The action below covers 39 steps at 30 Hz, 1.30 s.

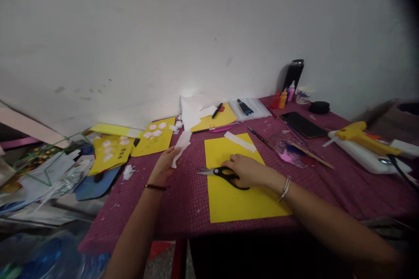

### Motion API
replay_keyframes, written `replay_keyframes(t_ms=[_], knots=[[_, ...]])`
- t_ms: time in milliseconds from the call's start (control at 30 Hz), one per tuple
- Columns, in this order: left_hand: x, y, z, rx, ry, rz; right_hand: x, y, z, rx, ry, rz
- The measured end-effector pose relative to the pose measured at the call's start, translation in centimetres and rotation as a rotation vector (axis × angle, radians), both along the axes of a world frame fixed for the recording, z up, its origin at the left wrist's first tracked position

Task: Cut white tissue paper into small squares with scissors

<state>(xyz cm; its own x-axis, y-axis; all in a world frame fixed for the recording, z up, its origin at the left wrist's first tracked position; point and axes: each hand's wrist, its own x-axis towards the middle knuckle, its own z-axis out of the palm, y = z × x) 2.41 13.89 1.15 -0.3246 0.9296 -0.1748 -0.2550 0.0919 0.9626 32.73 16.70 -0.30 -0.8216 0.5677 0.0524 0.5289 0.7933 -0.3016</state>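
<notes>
Right forearm (327, 220) over flat yellow sheet (242, 205); scissors (216, 171) black-handled, blades (207, 172) parted.

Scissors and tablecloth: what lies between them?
In the head view, the yellow sheet lies between the scissors and the tablecloth; the blade tips reach past its left edge.

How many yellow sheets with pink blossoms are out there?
2 that I can see: one on the table, left of the left hand; the other farther left, with dark writing on it. More may be hidden underneath.
</notes>
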Motion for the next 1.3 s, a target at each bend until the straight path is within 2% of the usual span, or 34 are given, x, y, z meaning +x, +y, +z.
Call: replay_keyframes(t_ms=[100,200,300,433,600,733,867,1000,1300], knots=[[-0.7,0.9,-0.1,0.017,-0.033,0.028,-0.1,0.3,0.5,-0.041,0.016,-0.005],[-1.4,1.5,-0.1,0.037,-0.052,0.057,0.3,0.7,1.0,-0.169,0.043,-0.007],[-2.0,1.7,-0.2,0.070,-0.077,0.091,0.8,1.4,1.4,-0.384,0.145,-0.009],[-2.3,1.7,-0.6,0.130,-0.131,0.125,0.6,1.9,1.8,-0.709,0.403,0.120],[-2.4,1.5,-1.1,0.170,-0.181,0.124,-3.2,2.0,1.8,-0.931,0.530,0.129],[-2.4,1.3,-1.3,0.135,-0.180,0.083,-7.1,2.7,0.3,-1.121,0.617,0.116],[-2.4,1.3,-1.5,0.103,-0.173,0.061,-9.1,3.5,-1.5,-1.348,0.732,0.032],[-2.4,1.4,-1.7,0.081,-0.175,0.063,-9.5,3.4,-2.3,-1.402,0.761,0.017],[-2.3,1.7,-2.0,0.046,-0.162,0.050,-9.4,3.0,-1.8,-1.367,0.792,0.001]])
